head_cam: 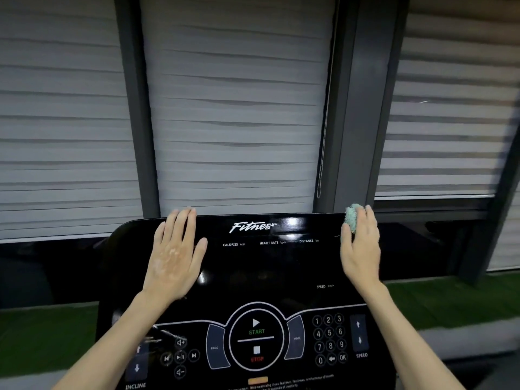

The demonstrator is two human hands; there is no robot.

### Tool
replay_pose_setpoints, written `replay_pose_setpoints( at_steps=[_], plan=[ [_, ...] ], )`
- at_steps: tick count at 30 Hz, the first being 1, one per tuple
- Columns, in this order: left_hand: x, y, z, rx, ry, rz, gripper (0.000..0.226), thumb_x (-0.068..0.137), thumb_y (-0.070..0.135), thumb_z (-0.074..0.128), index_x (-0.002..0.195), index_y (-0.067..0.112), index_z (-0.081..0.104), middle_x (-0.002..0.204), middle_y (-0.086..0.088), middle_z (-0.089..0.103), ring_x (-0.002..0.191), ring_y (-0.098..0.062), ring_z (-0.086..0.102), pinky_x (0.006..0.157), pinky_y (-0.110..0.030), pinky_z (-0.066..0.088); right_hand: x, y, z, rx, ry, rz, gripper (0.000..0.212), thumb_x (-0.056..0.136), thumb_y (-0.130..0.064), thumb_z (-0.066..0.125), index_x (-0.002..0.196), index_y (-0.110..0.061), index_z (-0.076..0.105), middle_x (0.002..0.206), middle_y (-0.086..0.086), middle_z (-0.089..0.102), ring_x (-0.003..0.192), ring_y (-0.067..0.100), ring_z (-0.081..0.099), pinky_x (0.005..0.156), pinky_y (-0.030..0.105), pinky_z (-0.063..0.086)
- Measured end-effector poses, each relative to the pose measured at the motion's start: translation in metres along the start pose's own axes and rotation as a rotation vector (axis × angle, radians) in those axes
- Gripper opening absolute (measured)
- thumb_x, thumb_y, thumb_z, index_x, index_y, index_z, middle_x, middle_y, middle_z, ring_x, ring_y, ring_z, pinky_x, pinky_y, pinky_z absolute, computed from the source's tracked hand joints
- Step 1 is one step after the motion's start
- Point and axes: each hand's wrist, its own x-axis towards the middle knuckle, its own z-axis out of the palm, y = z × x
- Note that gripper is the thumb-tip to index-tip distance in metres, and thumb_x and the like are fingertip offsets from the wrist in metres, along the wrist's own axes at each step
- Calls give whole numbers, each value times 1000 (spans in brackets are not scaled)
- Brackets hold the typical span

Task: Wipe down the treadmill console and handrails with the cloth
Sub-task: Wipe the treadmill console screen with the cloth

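The glossy black treadmill console (253, 266) fills the lower middle of the head view, with its display labels above and START/STOP buttons and a number pad below. My left hand (176, 254) lies flat on the console's upper left, fingers spread, holding nothing. My right hand (361, 243) is at the console's upper right corner, fingers wrapped around a bunched pale green cloth (351, 216) pressed against the top edge. No handrails are in view.
Grey slatted blinds (233, 108) and dark window frames (357, 108) stand right behind the console. A pull cord (323, 136) hangs beside the right frame. Green turf (464, 302) runs along the floor on both sides.
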Motion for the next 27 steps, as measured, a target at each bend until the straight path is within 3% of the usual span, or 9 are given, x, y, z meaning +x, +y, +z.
replay_pose_setpoints(
  at_steps=[3, 6, 8, 12, 16, 20, 24, 27],
  plan=[
    [1, 2, -1, -15, -7, 6, 61, 99, 35, 26, 147, -1, 30, 148, -17, 38, 139, -34, 31, 113, -47, 27, -12, -38, 22, 14, -38, -130, 54, 98, -32, 29, 144, -6, 37, 153, 17, 30, 141, 27, 21, 111, 57, 28],
    [1, -2, -3, -25, -27, 29, 60, 99, 33, 25, 148, -1, 29, 149, -17, 38, 140, -34, 31, 114, -47, 28, -45, -94, 56, 18, -196, -336, 54, 100, -29, 29, 150, -8, 27, 159, 11, 19, 147, 20, 9, 121, 40, 9],
    [0, -9, -4, -30, -43, 63, 60, 100, 33, 24, 149, 0, 28, 152, -15, 35, 142, -32, 29, 115, -45, 27, -63, -119, 70, 17, -262, -400, 55, 101, -28, 28, 152, -10, 20, 161, 7, 9, 149, 19, 1, 120, 31, -2],
    [-2, -20, -7, -94, -62, 119, 59, 101, 34, 23, 152, 3, 23, 158, -11, 25, 147, -25, 19, 119, -40, 20, -62, -94, 58, -65, -318, -571, 55, 98, -19, 41, 150, -7, 28, 159, 10, 19, 147, 24, 17, 119, 40, 18],
    [-12, -43, -13, -63, -66, 130, 58, 101, 33, 25, 151, 4, 25, 160, -11, 21, 148, -25, 18, 118, -39, 20, -65, -40, 31, -50, -175, -382, 55, 97, -26, 41, 148, -5, 32, 157, 4, 20, 146, 24, 20, 119, 38, 19],
    [-23, -71, -19, -37, -83, 144, 56, 101, 33, 23, 153, 10, 24, 161, -6, 18, 148, -25, 16, 117, -36, 14, -76, -32, 28, -16, -50, -50, 60, 98, -38, 29, 152, -15, 21, 160, 15, 5, 148, 28, 5, 118, 46, 17],
    [-23, -75, -18, -96, -80, 155, 56, 102, 34, 24, 152, 10, 25, 161, -4, 20, 148, -23, 16, 118, -37, 13, -101, -98, 69, -106, -37, -258, 52, 98, -20, 29, 147, -3, 29, 152, 27, 25, 142, 41, 19, 114, 57, 22],
    [-23, -79, -15, -154, -78, 161, 55, 102, 34, 25, 151, 10, 29, 159, -3, 24, 148, -23, 19, 117, -38, 16, -138, -155, 106, -104, -138, -421, 51, 99, -18, 34, 148, -5, 28, 153, 26, 25, 145, 39, 17, 115, 55, 22]
  ],
)
